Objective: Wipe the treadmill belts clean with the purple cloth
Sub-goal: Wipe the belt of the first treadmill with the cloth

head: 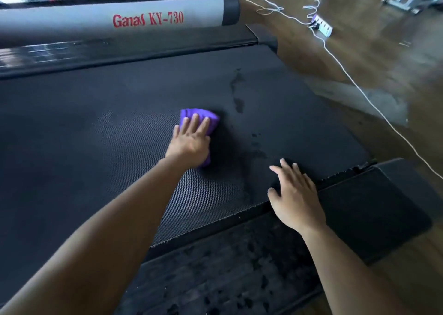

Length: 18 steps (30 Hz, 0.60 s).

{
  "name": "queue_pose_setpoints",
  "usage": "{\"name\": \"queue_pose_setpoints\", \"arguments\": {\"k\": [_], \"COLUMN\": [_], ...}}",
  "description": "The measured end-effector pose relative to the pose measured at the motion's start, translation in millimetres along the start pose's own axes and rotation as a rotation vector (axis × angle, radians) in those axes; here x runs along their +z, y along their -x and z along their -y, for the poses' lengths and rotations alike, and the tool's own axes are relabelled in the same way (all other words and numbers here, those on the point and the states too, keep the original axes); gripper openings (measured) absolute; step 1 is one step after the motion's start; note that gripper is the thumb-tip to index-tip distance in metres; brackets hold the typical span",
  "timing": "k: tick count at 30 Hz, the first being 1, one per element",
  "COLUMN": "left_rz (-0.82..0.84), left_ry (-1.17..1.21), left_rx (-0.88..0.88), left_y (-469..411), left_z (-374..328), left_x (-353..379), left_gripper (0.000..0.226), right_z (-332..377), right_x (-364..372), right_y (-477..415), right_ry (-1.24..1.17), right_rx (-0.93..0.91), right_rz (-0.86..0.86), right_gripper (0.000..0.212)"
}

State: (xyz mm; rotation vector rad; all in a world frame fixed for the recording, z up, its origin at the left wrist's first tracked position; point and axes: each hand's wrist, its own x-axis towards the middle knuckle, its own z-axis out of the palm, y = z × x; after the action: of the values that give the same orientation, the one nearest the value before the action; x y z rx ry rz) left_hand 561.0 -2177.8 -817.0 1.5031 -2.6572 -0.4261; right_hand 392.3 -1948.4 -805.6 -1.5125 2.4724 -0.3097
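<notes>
The black textured treadmill belt [96, 127] fills the middle of the view. A folded purple cloth [211, 119] lies on the belt near its centre, and my left hand [189, 142] presses flat on it with straight fingers. My right hand [294, 195] rests flat with spread fingers on the belt's near edge, to the right of the cloth. Wet marks [238, 92] show on the belt beyond and to the right of the cloth.
A grey side rail [107, 22] with red lettering runs along the far side. The worn black side step [239, 266] lies along the near edge. On the wooden floor [359, 56] at the right are a white cable [359, 92] and a power strip [322, 26].
</notes>
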Motion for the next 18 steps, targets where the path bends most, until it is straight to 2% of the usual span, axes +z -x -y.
{"name": "queue_pose_setpoints", "arguments": {"k": [4, 7, 10, 13, 18], "left_rz": [0.090, 0.109, 0.082, 0.042, -0.011], "left_ry": [-0.028, -0.068, -0.051, -0.011, 0.037], "left_rx": [0.314, 0.461, 0.372, 0.201, -0.001], "left_y": [48.2, 104.6, 122.0, 89.3, -3.3], "left_z": [-52.7, -37.0, 10.2, 39.4, 12.5], "left_x": [16.8, 20.0, 13.4, 1.1, -3.5], "left_gripper": [0.060, 0.062, 0.064, 0.065, 0.057], "right_z": [2.0, 2.0, 1.9, 0.9, 1.1], "right_x": [-1.5, -1.8, -0.6, 1.3, 3.0], "right_y": [0.5, 0.5, 0.2, -0.8, 0.4], "right_ry": [-0.015, -0.015, -0.010, 0.007, 0.007], "right_rx": [0.012, 0.018, 0.019, 0.012, 0.005], "right_rz": [-0.015, -0.010, -0.005, -0.007, -0.043], "right_gripper": [0.056, 0.057, 0.057, 0.057, 0.059]}}
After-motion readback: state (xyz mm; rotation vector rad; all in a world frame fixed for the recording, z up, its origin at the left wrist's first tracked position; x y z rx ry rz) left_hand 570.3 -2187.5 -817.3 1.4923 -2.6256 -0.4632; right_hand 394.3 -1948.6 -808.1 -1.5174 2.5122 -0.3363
